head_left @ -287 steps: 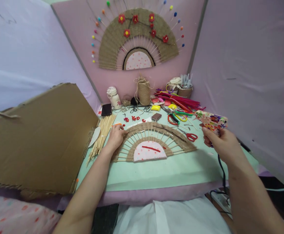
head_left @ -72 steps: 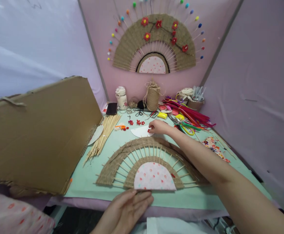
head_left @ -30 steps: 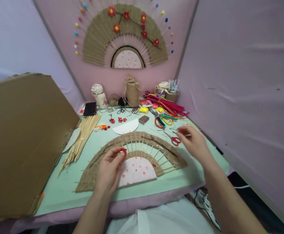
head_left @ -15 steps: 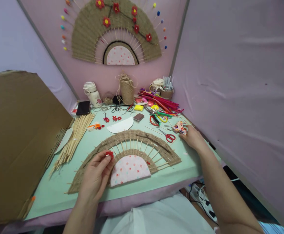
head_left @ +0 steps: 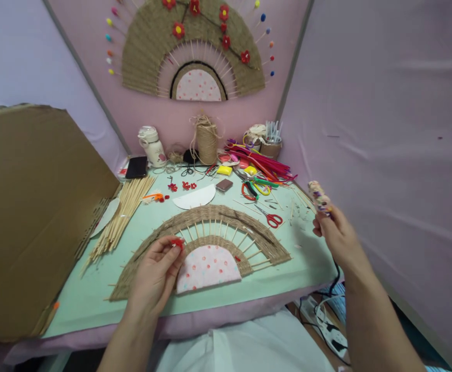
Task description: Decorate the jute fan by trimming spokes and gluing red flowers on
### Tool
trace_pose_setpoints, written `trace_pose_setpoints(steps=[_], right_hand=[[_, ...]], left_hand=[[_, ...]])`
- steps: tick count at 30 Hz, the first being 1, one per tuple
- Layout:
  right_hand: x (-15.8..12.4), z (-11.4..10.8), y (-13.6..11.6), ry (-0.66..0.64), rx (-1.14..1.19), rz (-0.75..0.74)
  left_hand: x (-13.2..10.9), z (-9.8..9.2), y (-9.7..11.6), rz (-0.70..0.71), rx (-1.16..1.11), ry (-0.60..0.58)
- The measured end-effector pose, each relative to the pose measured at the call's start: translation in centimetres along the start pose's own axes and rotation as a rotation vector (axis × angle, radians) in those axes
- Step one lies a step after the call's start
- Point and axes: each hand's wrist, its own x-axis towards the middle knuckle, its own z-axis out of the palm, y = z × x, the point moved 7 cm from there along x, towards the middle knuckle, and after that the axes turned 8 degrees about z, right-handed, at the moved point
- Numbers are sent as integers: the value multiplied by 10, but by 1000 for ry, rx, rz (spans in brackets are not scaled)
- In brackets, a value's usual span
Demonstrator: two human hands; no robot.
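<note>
At the table (head_left: 284, 274), left fingers (head_left: 162, 244) pinch a red, perhaps petalled piece (head_left: 178, 243); right fingers (head_left: 318, 226) grip a patterned tool (head_left: 319, 197).

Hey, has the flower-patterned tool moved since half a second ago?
Yes. The flower-patterned tool, gripped in the right hand, has moved to the right, farther from the red scissors.

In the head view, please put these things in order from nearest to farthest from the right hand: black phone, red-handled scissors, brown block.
1. Red-handled scissors: left of the right hand.
2. Brown block: beyond the woven fan.
3. Black phone: far left, beside the white bottle.
</note>
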Motion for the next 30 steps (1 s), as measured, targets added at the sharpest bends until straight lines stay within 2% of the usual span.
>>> trace_pose_setpoints(steps=[2, 4, 8, 11, 15, 18, 22, 26, 30], right_hand=[[-9, 8, -5, -81, 298, 117], [-22, 21, -11, -160, 454, 196], [-57, 63, -22, -461, 492, 285], [-85, 91, -34, -684, 508, 274], [-110, 112, -52, -832, 508, 212], [-117, 120, -57, -871, 456, 182], [-121, 126, -55, -910, 446, 204], [-123, 129, -57, -942, 429, 192], [-123, 131, -55, -922, 357, 166]], left_hand=[[0, 7, -4, -21, -23, -27], [-1, 18, -9, -48, -40, -71], [-3, 41, -19, -127, -75, -172], [-3, 51, -25, -152, -96, -220], [0, 53, -30, -120, -75, -278], [4, 51, -25, 7, -11, -347], [6, 50, -5, 290, 162, -424], [1, 49, 13, 482, 364, -449], [-2, 47, 23, 638, 517, -442]])
